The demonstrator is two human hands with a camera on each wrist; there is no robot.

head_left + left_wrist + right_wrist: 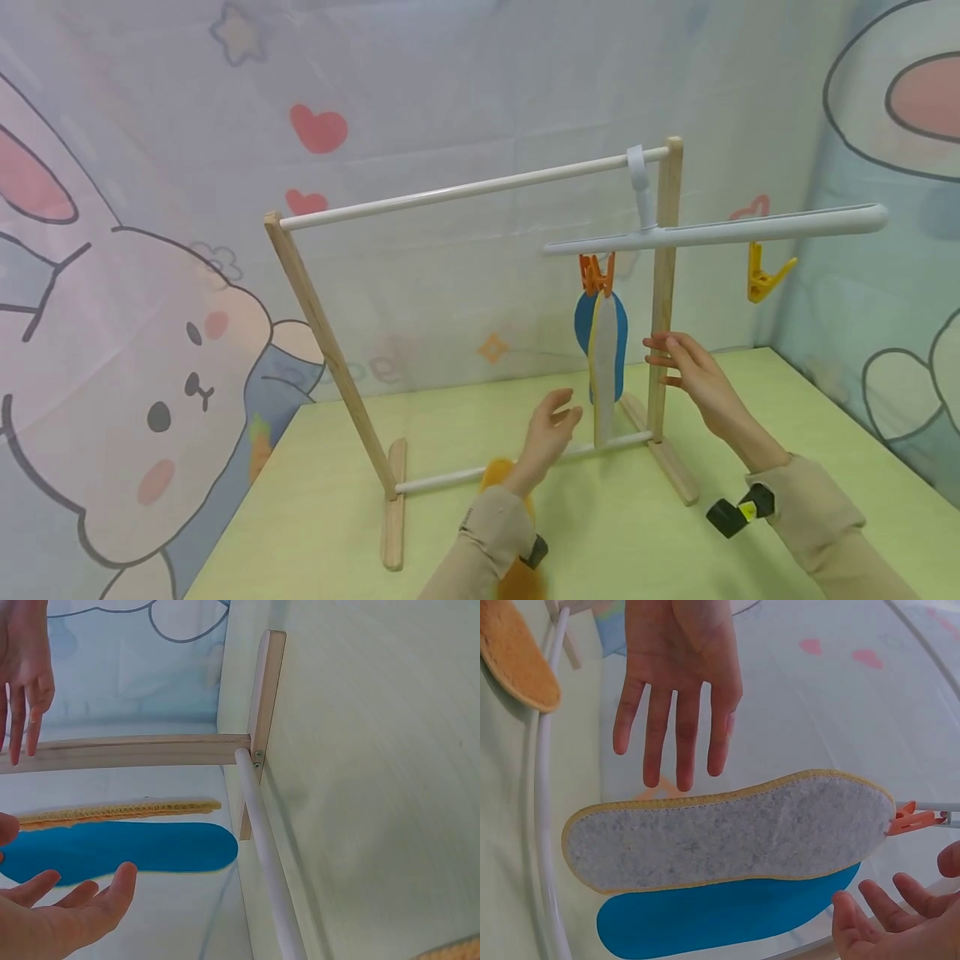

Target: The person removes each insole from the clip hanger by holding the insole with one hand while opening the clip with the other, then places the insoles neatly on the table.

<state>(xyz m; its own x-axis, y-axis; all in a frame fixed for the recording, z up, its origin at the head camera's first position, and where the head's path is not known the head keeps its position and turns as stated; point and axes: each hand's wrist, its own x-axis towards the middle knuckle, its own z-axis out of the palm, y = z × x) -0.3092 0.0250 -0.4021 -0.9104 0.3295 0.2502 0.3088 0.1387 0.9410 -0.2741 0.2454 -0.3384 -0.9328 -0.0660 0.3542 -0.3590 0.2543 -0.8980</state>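
A white clothes hanger (772, 227) hangs tilted on the rack, its left end lower. Orange clips (596, 273) near that end hold an insole with a grey felt face and yellow edge (606, 367). A blue insole (720, 919) hangs close beside it; in the head view blue shows on both sides of the grey one. My left hand (546, 437) is left of the insoles, fingers loosely bent, holding nothing. My right hand (701, 383) hovers near the right post, fingers spread and relaxed, also holding nothing. Both hands appear apart from the insoles.
A wooden rack with a white top bar (465, 192) and right post (663, 300) stands on the pale green table (300, 533). A yellow clip (763, 279) hangs under the hanger's right half. An orange insole (522, 579) lies under my left forearm, partly hidden.
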